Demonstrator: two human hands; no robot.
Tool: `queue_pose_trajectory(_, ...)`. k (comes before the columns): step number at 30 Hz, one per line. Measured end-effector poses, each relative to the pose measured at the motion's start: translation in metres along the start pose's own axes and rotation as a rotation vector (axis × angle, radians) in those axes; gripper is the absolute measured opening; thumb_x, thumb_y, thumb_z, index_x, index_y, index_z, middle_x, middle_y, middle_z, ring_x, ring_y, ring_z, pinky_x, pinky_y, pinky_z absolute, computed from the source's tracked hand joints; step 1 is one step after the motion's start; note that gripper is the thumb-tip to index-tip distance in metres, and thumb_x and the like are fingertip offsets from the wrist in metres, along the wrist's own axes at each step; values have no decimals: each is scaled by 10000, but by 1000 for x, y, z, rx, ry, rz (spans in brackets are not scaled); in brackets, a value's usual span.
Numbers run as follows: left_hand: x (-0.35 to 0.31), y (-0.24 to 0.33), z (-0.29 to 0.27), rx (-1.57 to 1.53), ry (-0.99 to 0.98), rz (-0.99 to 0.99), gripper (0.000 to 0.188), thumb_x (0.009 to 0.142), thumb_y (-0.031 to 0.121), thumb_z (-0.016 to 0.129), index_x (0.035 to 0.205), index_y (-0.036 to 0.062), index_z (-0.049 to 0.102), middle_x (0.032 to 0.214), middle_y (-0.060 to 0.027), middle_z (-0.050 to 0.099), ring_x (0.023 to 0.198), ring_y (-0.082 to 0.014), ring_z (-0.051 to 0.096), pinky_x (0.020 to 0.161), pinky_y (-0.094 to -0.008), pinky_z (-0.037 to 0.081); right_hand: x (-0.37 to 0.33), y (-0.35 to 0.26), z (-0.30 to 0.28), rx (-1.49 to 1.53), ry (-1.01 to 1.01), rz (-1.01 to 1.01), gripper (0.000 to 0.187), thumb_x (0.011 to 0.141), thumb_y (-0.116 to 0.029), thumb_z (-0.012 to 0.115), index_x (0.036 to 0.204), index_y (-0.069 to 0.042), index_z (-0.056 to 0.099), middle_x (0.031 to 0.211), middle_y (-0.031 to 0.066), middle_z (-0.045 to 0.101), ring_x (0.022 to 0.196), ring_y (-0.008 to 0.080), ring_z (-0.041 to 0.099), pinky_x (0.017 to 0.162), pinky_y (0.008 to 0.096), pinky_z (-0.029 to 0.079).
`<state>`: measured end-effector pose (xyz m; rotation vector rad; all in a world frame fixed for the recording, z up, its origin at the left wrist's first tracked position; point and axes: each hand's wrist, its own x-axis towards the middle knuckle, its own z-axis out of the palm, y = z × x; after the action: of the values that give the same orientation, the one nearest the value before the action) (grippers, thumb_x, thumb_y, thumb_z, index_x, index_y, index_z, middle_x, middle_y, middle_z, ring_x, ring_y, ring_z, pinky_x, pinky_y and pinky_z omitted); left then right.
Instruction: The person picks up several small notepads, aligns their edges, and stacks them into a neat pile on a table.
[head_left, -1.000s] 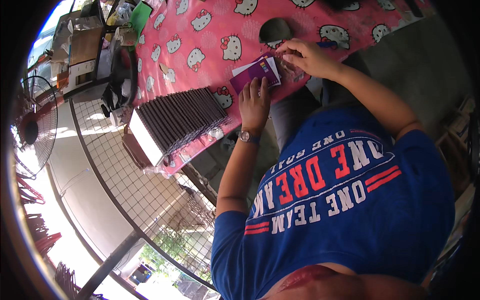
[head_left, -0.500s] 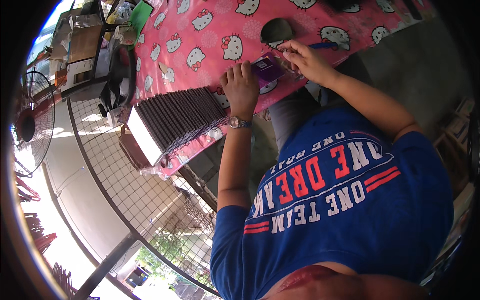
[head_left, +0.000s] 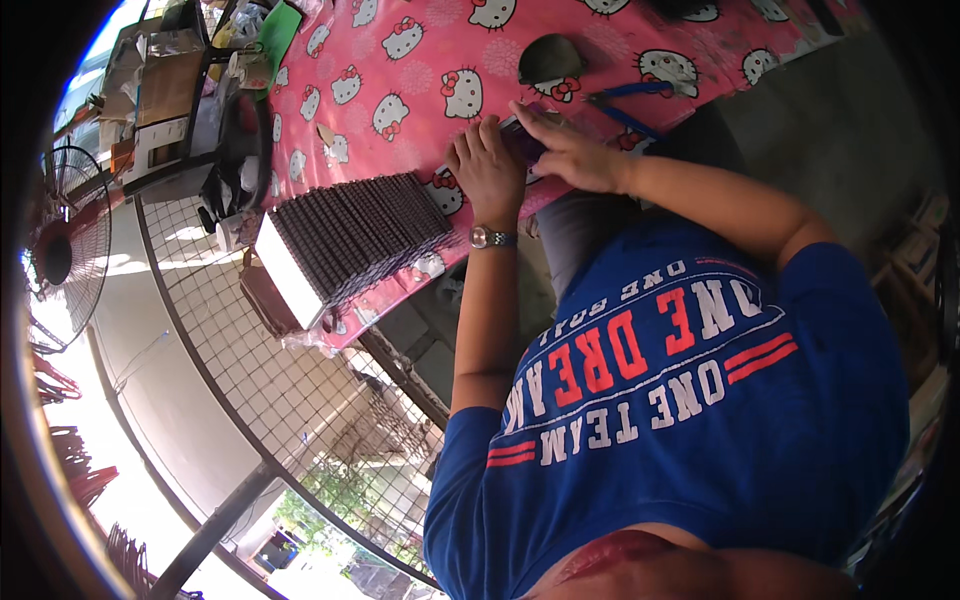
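Observation:
A thin purple booklet [head_left: 527,146] lies at the near edge of the table, mostly covered by both hands. My left hand [head_left: 487,172], with a watch at its wrist, curls its fingers over the booklet's left side. From the right, my right hand [head_left: 578,158] lies over the booklet with its fingers stretched out, one pointing away from me. Just right of that hand are pliers with blue handles [head_left: 632,108]. A dark round dish [head_left: 550,60] sits beyond the hands.
A long row of dark spiral-bound notebooks [head_left: 355,240] stands left of my hands on the pink patterned tablecloth [head_left: 420,75]. Boxes and bags [head_left: 170,85] crowd the far left. A fan [head_left: 60,250] and a wire mesh panel [head_left: 250,330] are at the left.
My right hand has moved left and nearer, from the booklet's right edge to over it, with fingers extended. The blue-handled pliers are now more exposed. My left hand has shifted slightly right.

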<state>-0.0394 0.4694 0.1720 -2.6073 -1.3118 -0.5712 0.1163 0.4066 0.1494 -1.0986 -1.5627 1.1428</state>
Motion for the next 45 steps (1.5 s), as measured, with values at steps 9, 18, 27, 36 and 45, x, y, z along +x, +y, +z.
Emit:
queue_pose_trajectory(9, -7, 12, -13, -101, 0, 70, 307, 831, 342, 668, 969, 83, 577, 932, -76, 595, 892, -276, 562, 888, -464, 380, 16, -19, -71, -243, -49, -56, 250, 948, -100, 575, 1175, -49, 668, 1019, 97, 572, 885, 236, 610, 788, 333, 484)
queue_pose_trajectory(18, -2, 25, 4, 1, 171, -44, 355, 772, 411, 703, 837, 93, 561, 819, -75, 572, 860, -265, 550, 977, -493, 352, 27, -25, -71, -214, -21, -141, 188, 870, -55, 651, 1045, -73, 717, 968, 89, 597, 917, 265, 622, 804, 355, 494)
queue_pose_trajectory(27, 0, 21, -7, -114, -18, -3, 314, 787, 247, 704, 1013, 72, 573, 969, -104, 596, 987, -315, 554, 1009, -505, 334, 23, -28, -70, -342, -153, -34, 307, 918, -173, 610, 1212, -86, 614, 1070, 147, 605, 1025, 323, 612, 849, 398, 494)
queue_pose_trajectory(36, -11, 17, -17, -189, -54, 56, 273, 835, 184, 655, 1077, 84, 579, 1012, -104, 596, 1019, -298, 546, 1035, -514, 330, 43, -56, -72, -587, -215, -106, 333, 964, -180, 547, 1278, -90, 482, 802, 170, 647, 777, 341, 665, 694, 440, 503)
queue_pose_trajectory(45, -9, 6, -16, -238, -81, 123, 235, 825, 178, 672, 1037, 109, 596, 997, -80, 603, 978, -287, 559, 1023, -496, 356, 74, -37, -122, -976, -523, 287, 423, 796, -210, 689, 1153, -8, 583, 1410, 171, 437, 1270, 313, 478, 1009, 434, 451)
